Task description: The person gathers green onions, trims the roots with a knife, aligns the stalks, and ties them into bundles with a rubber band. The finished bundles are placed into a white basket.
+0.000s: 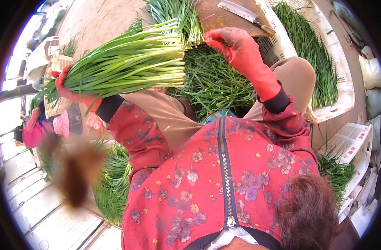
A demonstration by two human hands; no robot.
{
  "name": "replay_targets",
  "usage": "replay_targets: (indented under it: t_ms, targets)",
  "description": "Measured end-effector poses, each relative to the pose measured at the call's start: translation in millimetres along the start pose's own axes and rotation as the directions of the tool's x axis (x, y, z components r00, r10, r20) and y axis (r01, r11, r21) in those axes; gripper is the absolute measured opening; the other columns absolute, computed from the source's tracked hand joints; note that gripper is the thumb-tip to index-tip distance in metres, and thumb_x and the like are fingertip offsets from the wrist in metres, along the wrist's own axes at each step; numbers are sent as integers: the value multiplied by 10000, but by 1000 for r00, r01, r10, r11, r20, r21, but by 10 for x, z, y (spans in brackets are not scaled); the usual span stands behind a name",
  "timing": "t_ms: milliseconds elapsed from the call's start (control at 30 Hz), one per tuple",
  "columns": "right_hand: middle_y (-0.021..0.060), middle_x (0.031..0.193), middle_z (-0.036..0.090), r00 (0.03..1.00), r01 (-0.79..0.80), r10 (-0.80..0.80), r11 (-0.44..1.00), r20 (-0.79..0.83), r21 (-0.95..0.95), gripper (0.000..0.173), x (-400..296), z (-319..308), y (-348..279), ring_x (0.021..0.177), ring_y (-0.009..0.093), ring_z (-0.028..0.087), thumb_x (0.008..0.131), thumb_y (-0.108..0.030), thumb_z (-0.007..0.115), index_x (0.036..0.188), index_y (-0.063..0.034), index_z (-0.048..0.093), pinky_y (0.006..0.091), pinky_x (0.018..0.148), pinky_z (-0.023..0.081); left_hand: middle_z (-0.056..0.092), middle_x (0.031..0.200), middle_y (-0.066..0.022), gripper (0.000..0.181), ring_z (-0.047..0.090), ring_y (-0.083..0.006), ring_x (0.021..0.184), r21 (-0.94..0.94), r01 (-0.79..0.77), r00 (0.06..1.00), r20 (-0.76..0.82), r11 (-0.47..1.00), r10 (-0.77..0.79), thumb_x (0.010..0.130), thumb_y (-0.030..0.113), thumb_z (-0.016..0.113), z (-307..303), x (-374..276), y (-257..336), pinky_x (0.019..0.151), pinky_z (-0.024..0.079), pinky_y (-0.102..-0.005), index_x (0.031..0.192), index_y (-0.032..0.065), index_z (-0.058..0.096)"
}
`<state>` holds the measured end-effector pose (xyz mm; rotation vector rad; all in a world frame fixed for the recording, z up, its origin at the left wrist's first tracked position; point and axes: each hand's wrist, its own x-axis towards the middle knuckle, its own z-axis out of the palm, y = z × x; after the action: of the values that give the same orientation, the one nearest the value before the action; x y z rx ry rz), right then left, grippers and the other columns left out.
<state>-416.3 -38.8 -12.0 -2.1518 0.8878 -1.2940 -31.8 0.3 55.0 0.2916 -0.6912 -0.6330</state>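
Note:
My left hand [68,89], in a red rubber glove, holds a large bunch of garlic chives [131,59] by the leafy end. The pale cut stems point right and line up fairly evenly. My right hand [235,47], also red-gloved, is raised to the right of the stem ends with its fingers curled. Its thumb and fingertips come close together; whether anything thin lies between them is unclear. Another bunch of chives [178,22] rests beyond, at the edge of a brown board [209,9]. Between my knees is a heap of loose chive leaves [218,78].
A cleaver [240,12] lies on the board, handle toward a white plastic crate [346,93] with chives [306,53]. Another crate [350,143] stands at lower right. More chives [112,187] lie at lower left. A person in pink [37,132] is at far left. Something brown [74,175] blurs the foreground.

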Motion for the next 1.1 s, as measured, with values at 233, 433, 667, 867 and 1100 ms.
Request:
replay_targets:
  t_ms: [233,433,667,867,1100]
  targets:
    - [50,748,639,980,128,-131,991,-151,-30,207,252,232,-316,688,239,604,727,-261,707,885,-133,669,339,655,471,628,936,-8,146,603,-201,827,118,-19,994,-108,993,32,820,171,532,374,-212,-212,811,487,-368,799,63,628]
    - [44,626,574,919,374,-388,790,76,-486,155,339,154,-346,643,248,588,749,-256,652,702,-116,608,353,630,455,635,766,-36,169,602,-206,805,129,38,995,-91,991,-26,837,188,529,177,-111,-166,808,477,-354,878,46,611]
    - [75,609,557,937,347,-279,810,209,-474,151,296,-8,-220,631,276,576,716,-178,603,621,-73,549,379,630,462,630,926,-107,241,602,-210,855,68,-41,999,-19,997,42,810,173,549,72,-49,-103,818,486,-354,1018,54,579]
    - [150,784,636,266,206,689,642,674,-738,330,-677,-271,701,760,317,614,718,-374,669,810,-57,673,399,676,485,645,985,-30,270,599,-199,891,103,-339,934,-84,935,347,836,200,543,-86,-96,23,820,498,-349,1054,46,582]
    - [63,923,654,923,-326,184,841,339,432,297,-129,113,-218,835,127,600,841,-237,637,1060,-39,611,273,745,470,611,1026,-46,326,572,-194,945,-78,-312,937,138,947,320,853,226,518,-145,-2,8,865,471,-355,1122,42,522]
